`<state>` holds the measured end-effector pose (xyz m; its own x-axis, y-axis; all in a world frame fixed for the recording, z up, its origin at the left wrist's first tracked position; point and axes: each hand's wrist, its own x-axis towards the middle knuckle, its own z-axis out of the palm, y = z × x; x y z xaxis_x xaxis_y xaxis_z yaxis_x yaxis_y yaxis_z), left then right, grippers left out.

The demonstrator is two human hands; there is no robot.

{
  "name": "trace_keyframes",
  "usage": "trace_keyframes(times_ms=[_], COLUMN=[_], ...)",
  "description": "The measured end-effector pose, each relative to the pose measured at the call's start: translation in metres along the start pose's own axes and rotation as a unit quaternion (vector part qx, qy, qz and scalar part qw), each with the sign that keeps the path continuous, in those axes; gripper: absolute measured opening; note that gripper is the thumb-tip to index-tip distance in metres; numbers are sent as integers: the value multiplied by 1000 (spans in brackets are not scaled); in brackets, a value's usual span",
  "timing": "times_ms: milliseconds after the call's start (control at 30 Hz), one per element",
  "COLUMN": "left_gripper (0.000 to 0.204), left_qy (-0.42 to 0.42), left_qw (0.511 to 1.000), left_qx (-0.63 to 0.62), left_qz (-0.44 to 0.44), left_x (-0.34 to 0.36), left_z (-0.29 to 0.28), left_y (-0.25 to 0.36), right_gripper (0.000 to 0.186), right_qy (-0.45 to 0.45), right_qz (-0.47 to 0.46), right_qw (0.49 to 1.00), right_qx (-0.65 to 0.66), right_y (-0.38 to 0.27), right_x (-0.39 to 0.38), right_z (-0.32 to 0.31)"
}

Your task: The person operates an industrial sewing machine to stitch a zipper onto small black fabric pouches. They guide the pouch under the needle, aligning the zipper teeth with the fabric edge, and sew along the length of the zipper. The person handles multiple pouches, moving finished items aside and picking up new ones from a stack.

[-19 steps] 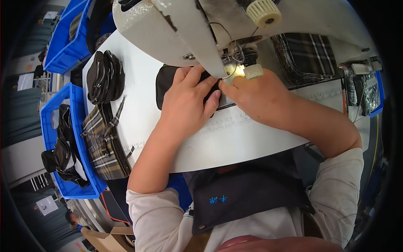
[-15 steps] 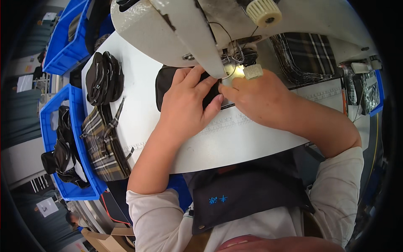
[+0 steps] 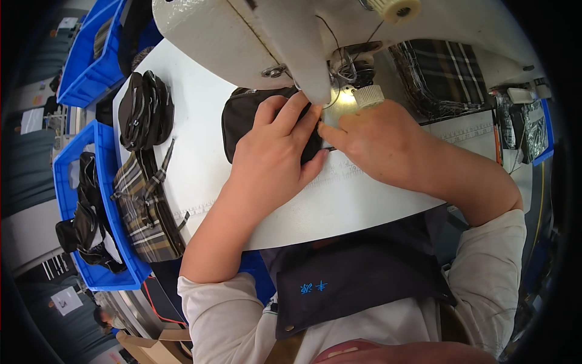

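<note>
"Black cloth piece (image 3: 242,116), where?"
"On the bench (image 3: 197,151), in from its near edge, under the left hand (image 3: 270,155), fingers spread."
"Right hand (image 3: 385,142)?"
"Fingertip beside the cloth; whether pinching, I can't tell."

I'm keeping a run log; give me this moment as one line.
left hand: on dark fabric piece; right hand: at its right edge; sewing machine: light on; dark cloth stack: at left
</note>
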<state>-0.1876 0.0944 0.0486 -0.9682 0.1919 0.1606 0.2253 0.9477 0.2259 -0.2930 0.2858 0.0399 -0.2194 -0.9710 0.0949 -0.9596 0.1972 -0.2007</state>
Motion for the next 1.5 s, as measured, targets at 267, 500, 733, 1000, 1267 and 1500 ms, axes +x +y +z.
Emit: trace_keyframes(times_ms=[267,500,733,1000,1267,1500], left_gripper=[58,58,58,46,44,55], left_qy=[9,18,16,40,37,7], left_qw=[999,999,1000,998,998,999], left_qx=[42,38,-23,1,-32,-33], left_qz=[-8,-32,-8,41,27,35], left_x=[2,6,0,1,0,-1], left_z=[4,8,-1,1,3,-5], left_y=[7,9,-3,-4,-6,-6], right_gripper=[29,34,41,36,14,15], right_qy=[8,13,-33,-75,-23,-25], right_qz=[-12,12,0,11,-46,-51], right_qw=[1000,999,999,996,999,998], right_qx=[-19,-37,-39,-46,4,-37], right_y=[5,12,8,0,2,-3], right_x=[-2,-1,-3,-3,-7,-9], right_z=[0,2,-7,-13,-8,-9])
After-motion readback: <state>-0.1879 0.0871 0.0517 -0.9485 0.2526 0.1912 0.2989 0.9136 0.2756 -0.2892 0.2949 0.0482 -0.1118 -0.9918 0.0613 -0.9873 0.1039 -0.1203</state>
